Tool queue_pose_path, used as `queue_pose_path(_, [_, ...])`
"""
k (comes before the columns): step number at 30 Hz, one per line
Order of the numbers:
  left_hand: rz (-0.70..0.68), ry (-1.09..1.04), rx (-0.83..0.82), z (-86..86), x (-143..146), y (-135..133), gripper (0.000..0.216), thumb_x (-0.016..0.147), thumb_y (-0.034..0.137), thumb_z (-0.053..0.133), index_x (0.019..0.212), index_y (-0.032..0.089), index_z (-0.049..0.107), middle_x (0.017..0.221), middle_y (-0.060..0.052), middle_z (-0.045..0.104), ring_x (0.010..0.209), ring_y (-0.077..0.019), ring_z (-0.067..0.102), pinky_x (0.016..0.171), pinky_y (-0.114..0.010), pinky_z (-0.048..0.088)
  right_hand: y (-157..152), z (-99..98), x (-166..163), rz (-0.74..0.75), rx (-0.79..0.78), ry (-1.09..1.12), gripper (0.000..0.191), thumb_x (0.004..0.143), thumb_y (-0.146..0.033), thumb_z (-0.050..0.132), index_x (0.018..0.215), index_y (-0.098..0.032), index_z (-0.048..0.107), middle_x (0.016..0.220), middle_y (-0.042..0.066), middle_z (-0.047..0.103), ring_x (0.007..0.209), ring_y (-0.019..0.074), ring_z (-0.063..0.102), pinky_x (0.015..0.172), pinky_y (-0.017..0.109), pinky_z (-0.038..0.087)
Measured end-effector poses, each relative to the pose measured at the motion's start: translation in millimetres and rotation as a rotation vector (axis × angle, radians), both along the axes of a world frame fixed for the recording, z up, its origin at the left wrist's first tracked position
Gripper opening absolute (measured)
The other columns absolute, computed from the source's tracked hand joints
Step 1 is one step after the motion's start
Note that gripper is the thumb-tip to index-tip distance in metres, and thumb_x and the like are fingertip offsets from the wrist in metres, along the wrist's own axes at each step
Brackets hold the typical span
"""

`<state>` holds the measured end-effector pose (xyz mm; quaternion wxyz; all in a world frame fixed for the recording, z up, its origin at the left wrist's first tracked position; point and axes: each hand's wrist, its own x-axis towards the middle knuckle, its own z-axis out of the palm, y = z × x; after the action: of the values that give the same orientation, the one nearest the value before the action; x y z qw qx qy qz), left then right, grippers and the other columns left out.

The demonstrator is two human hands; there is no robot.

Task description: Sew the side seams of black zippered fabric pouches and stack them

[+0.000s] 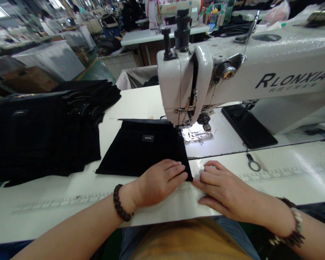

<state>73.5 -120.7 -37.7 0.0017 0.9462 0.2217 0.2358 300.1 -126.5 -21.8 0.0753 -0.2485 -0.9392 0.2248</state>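
Observation:
A black fabric piece [130,155] with a small label [148,138] lies flat on the sewing table, its right edge running under the needle area of a white sewing machine [176,83]. My left hand [162,178] rests palm down on its near right part, fingers stretched out and close together. Just right of the fabric's near corner is my right hand [219,189], index fingertip touching that corner. Its thumb is spread apart, while the other fingers bend loosely and hold nothing visible. The machine's lamp lights the metal plate [197,134] beside the needle.
Stacked black fabric pieces [43,133] cover the table's left side. A black phone [247,126] lies by the machine's base, with a dark ring-shaped loop [254,163] in front. Ruler markings [70,200] run along the near table edge [78,236]. Another sewing machine [176,14] stands behind.

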Motion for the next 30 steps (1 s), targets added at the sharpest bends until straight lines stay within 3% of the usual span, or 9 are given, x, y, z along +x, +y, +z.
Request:
queue_pose_path(4, [-0.007, 0.029, -0.002, 0.5, -0.3, -1.3, 0.022, 0.088, 0.01, 0.04, 0.097, 0.009, 0.061, 0.1, -0.01, 0.063, 0.094, -0.0225, 0.056, 0.082, -0.037, 0.051, -1.8, -0.1, 0.4, -0.003, 0.039, 0.035, 0.022, 0.088, -0.025, 0.044, 0.102, -0.011, 0.055, 0.077, 0.004, 0.051, 0.076, 0.0187, 0.044, 0.085, 0.041, 0.032])
queue_pose_path(9, [-0.014, 0.048, -0.007, 2.4, 1.2, -2.3, 0.026, 0.089, 0.009, 0.035, 0.097, 0.006, 0.061, 0.099, -0.012, 0.062, 0.093, -0.0225, 0.056, 0.082, -0.036, 0.051, -5.9, -3.0, 1.2, -0.011, 0.217, 0.172, 0.026, 0.089, -0.023, 0.044, 0.107, -0.007, 0.054, 0.073, 0.004, 0.052, 0.071, 0.0178, 0.046, 0.086, 0.04, 0.033])
queue_pose_path(13, [-0.005, 0.048, -0.008, 1.7, 0.6, -2.9, 0.029, 0.09, 0.01, 0.033, 0.096, 0.006, 0.06, 0.1, -0.012, 0.062, 0.094, -0.0229, 0.056, 0.083, -0.037, 0.05, -5.8, -6.1, -3.0, -0.014, 0.302, 0.109, 0.032, 0.088, -0.025, 0.046, 0.112, -0.005, 0.052, 0.074, 0.005, 0.053, 0.073, 0.0197, 0.047, 0.084, 0.042, 0.035])
queue_pose_path(22, [-0.03, 0.007, -0.015, -3.5, -7.1, 1.9, 0.028, 0.09, 0.011, 0.033, 0.1, 0.006, 0.059, 0.107, -0.01, 0.062, 0.103, -0.0216, 0.054, 0.09, -0.036, 0.047, -4.9, -5.5, -6.7, -0.07, 0.181, 0.05, 0.033, 0.088, -0.027, 0.047, 0.114, -0.008, 0.052, 0.079, 0.005, 0.055, 0.075, 0.0205, 0.047, 0.077, 0.04, 0.034])
queue_pose_path(30, [-0.049, -0.015, -0.004, -9.0, -11.4, 30.8, 0.022, 0.087, 0.009, 0.042, 0.098, 0.008, 0.06, 0.104, -0.008, 0.064, 0.103, -0.0206, 0.055, 0.092, -0.035, 0.047, 16.9, -0.7, -10.5, -0.122, 0.095, -0.067, 0.036, 0.088, -0.034, 0.048, 0.115, -0.013, 0.054, 0.08, 0.005, 0.055, 0.075, 0.0204, 0.047, 0.07, 0.037, 0.03])
